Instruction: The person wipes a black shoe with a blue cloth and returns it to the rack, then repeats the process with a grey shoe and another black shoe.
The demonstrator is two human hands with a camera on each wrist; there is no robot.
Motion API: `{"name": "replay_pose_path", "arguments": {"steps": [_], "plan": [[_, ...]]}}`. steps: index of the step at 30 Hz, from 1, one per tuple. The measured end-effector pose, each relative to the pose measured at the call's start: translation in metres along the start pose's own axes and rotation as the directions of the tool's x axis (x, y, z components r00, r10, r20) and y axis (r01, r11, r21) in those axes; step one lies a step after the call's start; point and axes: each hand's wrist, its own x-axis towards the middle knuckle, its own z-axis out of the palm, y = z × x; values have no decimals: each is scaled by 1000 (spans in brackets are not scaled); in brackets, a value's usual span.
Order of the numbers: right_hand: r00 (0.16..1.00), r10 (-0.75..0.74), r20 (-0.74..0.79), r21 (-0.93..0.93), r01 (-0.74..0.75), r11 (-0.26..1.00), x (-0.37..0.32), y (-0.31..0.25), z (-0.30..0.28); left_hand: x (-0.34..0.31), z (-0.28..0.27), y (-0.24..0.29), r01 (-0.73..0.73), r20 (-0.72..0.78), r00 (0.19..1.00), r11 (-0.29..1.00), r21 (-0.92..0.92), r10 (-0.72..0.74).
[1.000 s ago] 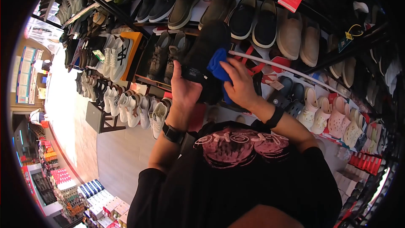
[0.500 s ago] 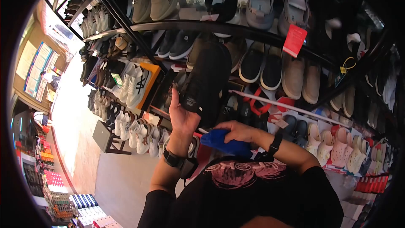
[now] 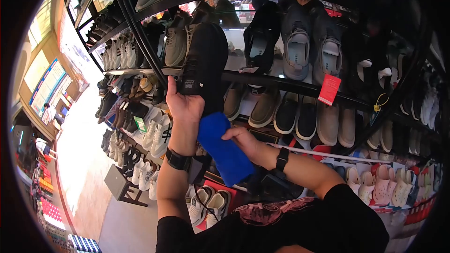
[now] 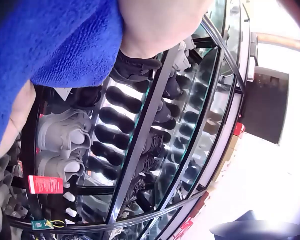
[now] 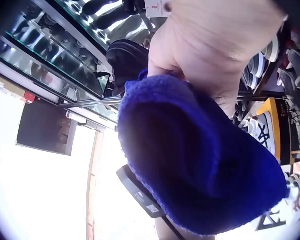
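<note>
A black shoe stands upright in front of the shelves, toe end up, its small pale print near the palm. My left hand grips its lower end, thumb pointing up along the side; the other fingers are hidden behind the shoe. With my right hand I pinch a blue cloth, which hangs in front of my left wrist, just below the shoe. In the right wrist view the cloth looks like folded terry towelling under the hand. It also covers the upper left of the left wrist view.
Black-framed shelves full of shoes rise in front. A red tag hangs from one shelf, and a pale rod crosses below the slip-ons. Pale clogs stand at the right. White sneakers are low, near my body.
The shoe and my left hand have risen and shifted left in view. My right hand first drew the cloth down off the shoe, then brought it up beside the left wrist. The view tilted upward.
</note>
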Motion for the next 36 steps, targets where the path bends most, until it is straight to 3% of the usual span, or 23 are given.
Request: {"name": "replay_pose_path", "arguments": {"steps": [1, 4, 6, 9, 12, 20, 24, 26, 27, 31, 33, 36], "plan": [[999, -25, -36, -50, 23, 998, 4, -7, 6, 13, 6, -4, -100, -146, 982, 988, 116, 117], [989, -140, -57, -138, 131, 982, 23, -30, 6, 45, 13, -10, -167, -175, 963, 965, 204, 204], [985, -161, -58, -35, 159, 987, 32, -51, 3, 70, 10, -10, -163, -158, 968, 969, 183, 193], [951, -285, -119, -42, 281, 959, 44, -77, -1, 110, 2, -13, -152, -137, 978, 987, 52, 158], [927, -298, -228, -58, 293, 954, 47, -104, -4, 153, -9, -22, -142, -139, 980, 990, 4, 141], [880, -423, -215, -87, 414, 906, 59, -148, -31, 211, -19, -54, -118, -99, 988, 993, 28, 120], [887, -413, -208, -59, 410, 910, 66, -153, -42, 220, -25, -55, -1, -156, 988, 998, -64, -9], [887, -413, -205, -63, 410, 910, 69, -152, -45, 227, -34, -55, 95, -91, 991, 994, -54, -99], [888, -407, -214, -33, 410, 911, 71, -151, -46, 228, -33, -56, 58, -146, 987, 997, -49, -64], [888, -403, -221, 3, 413, 911, 75, -147, -51, 227, -35, -54, 79, -95, 992, 994, -70, -86], [873, -431, -229, -49, 432, 900, 76, -145, -49, 225, -41, -52, 111, -52, 993, 994, 16, -110], [840, -489, -235, -151, 465, 872, 70, -141, -48, 203, -34, -50, 57, -166, 986, 969, 239, -17]]}}
